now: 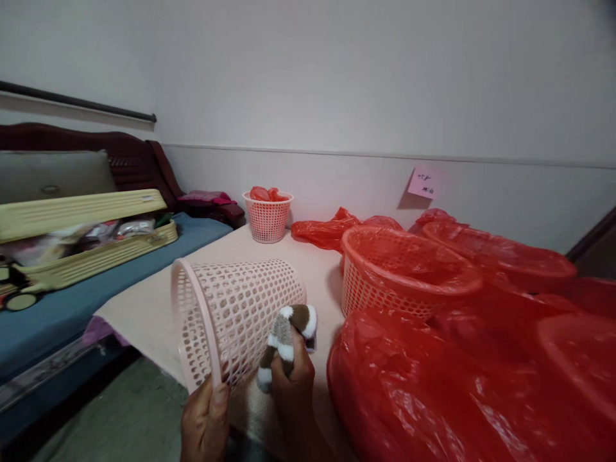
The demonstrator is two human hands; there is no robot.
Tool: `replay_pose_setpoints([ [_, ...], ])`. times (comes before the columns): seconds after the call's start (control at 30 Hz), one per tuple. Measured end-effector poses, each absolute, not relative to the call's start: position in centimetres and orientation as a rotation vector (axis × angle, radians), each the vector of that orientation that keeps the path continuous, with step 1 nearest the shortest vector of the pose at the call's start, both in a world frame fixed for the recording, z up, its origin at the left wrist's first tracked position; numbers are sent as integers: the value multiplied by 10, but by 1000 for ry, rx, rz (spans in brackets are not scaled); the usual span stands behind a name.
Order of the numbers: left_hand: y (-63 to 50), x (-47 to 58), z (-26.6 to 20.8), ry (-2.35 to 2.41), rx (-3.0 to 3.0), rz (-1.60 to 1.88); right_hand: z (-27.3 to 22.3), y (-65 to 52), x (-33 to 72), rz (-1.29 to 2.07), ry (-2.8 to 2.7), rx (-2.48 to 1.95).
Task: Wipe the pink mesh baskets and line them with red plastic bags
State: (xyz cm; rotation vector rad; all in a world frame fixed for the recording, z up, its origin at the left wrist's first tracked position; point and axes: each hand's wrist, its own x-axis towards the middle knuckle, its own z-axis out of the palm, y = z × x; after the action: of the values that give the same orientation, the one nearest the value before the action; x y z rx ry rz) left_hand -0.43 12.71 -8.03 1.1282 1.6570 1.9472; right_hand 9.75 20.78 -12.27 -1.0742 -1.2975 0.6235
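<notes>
Basket [248, 301] in left hand [206, 417], pink note [419, 183], handwriting [427, 190] unclear

On the worktop [149, 308], a hand could pass along the bare strip by the left edge, or through the gap between the tipped pink basket [240, 308] and the red-lined basket [380, 298], with a loose red bag [327, 232] at its far end. The tipped pink basket blocks the middle, and the left hand [206, 417], right hand [293, 378] and striped cloth [285, 346] crowd the near side. Heaped red plastic [414, 385] obstructs the right, a small basket [268, 221] the far left corner.
</notes>
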Motion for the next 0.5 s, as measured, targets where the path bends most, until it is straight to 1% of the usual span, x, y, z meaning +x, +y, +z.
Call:
replay_pose_setpoints([
  [0.23,124,-8,-89,1610,1162,1939,-122,227,108,672,-1187,-1147],
  [0.4,125,-20,-95,1598,1432,1881,-127,243,113,715,-1028,-1274],
  [0.5,126,-16,-91,1653,1438,1891,-135,248,114,729,-1039,-1265],
])
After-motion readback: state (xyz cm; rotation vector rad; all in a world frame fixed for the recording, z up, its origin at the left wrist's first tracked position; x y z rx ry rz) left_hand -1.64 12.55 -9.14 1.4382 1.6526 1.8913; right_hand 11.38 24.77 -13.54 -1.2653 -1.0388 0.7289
